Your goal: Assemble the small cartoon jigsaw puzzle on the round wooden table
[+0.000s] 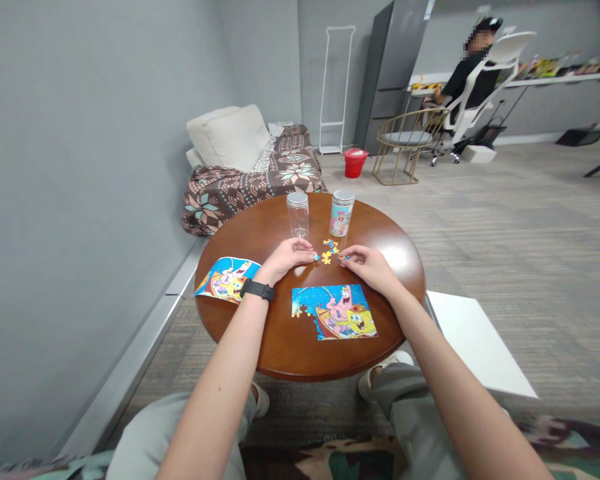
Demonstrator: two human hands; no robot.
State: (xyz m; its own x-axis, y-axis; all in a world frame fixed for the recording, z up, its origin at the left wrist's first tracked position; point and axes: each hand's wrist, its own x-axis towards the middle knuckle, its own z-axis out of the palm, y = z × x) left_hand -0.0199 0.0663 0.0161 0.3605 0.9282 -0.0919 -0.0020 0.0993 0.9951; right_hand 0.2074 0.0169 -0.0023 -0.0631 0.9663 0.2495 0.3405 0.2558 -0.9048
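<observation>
Nearest, at about 12 o'clock on a round wooden table (280, 343), a partly assembled cartoon jigsaw puzzle (334, 312) is laid flat, with a gap left open along its left side. Just above it, the left hand (287, 259), with a black wristband (257, 289) at its wrist, is held low over the wood. Its fingers (303, 250) are pressed together and gently curved, their tips beside a small blue puzzle piece (316, 257), though a pinch cannot be confirmed. The right hand (370, 265) is rested on the wood, its fingertips (344, 261) drawn together around a small piece; whether that piece is pinched cannot be told. Between the hands, loose puzzle pieces (329, 250) are heaped at 12 o'clock, apparently kept within easy reach of both. A printed picture sheet (226, 280) is placed at 10 o'clock, seemingly for comparison. Beyond, a clear plastic jar (297, 215) and a printed jar (343, 213) stand upright at the far edge, out of the working area. Farther away, a patterned sofa (250, 180) is seen at 11 o'clock, a red bucket (356, 162) at 12, and a seated person (473, 73) at 1 o'clock.
</observation>
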